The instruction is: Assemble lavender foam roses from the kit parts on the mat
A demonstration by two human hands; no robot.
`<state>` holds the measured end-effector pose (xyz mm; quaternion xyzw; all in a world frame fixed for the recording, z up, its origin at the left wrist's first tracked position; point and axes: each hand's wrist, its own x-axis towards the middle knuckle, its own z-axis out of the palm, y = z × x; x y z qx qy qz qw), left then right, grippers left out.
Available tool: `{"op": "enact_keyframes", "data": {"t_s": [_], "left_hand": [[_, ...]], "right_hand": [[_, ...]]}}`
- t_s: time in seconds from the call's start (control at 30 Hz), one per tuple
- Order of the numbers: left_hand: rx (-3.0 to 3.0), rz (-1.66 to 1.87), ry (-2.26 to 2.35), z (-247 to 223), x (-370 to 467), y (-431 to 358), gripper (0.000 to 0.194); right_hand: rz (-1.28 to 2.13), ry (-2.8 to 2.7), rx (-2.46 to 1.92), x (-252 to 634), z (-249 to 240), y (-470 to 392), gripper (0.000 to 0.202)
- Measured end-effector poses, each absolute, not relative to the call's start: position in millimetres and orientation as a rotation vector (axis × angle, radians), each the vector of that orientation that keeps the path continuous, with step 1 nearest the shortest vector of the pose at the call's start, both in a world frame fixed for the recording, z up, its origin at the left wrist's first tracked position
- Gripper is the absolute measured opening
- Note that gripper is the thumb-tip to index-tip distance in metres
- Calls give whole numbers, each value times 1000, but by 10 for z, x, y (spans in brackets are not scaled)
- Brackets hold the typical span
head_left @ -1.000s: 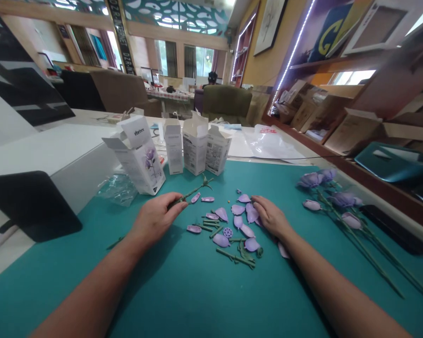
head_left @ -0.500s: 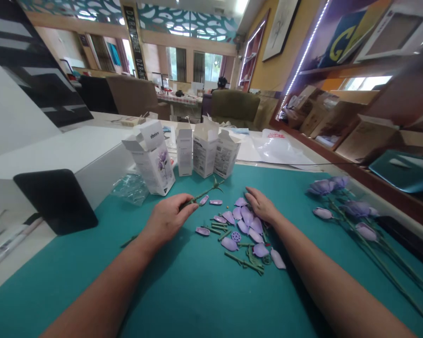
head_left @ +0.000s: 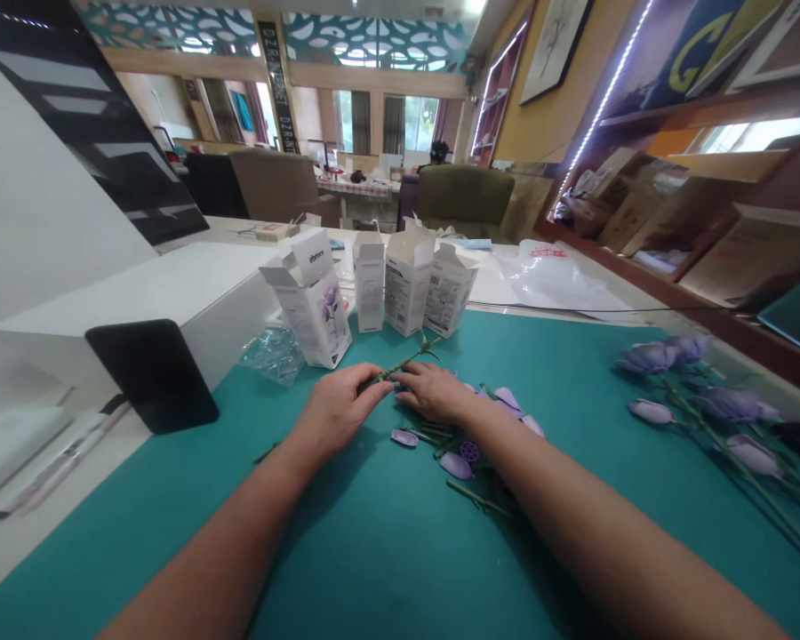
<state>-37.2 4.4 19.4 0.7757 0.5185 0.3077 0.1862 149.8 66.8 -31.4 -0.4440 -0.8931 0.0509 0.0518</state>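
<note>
A green stem piece with small leaves (head_left: pixel 410 358) is pinched in my left hand (head_left: pixel 339 404). Close to its right, my right hand (head_left: pixel 433 391) reaches over the mat with fingers bent; what its fingertips touch, if anything, is too small to make out. Lilac petals (head_left: pixel 457 465), a round lilac wheel-like part (head_left: pixel 469 451) and short green stem pieces (head_left: pixel 480 498) lie below and under my right forearm, which hides some of them. A narrow lilac piece (head_left: pixel 404 437) rests between my wrists.
Open white boxes (head_left: pixel 408 289) stand behind the teal mat (head_left: pixel 373 551), beside crumpled clear plastic (head_left: pixel 275 354). A black tablet (head_left: pixel 153 375) leans at the left. Lilac flowers on long stems (head_left: pixel 733 404) lie at the right. A person sits far back.
My right hand has moved left from the petal pile to beside my left hand, and its forearm now covers part of the pile. The view has turned slightly left.
</note>
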Motion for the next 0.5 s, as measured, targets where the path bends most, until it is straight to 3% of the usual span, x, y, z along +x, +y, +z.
{"op": "enact_keyframes", "data": {"t_s": [0.23, 0.5], "left_hand": [[2170, 870, 1448, 236, -346, 18, 28], [2139, 821, 1419, 194, -309, 7, 29]], "right_hand": [[98, -2758, -1357, 1737, -222, 270, 31], [66, -2826, -995, 1392, -337, -86, 35]]}}
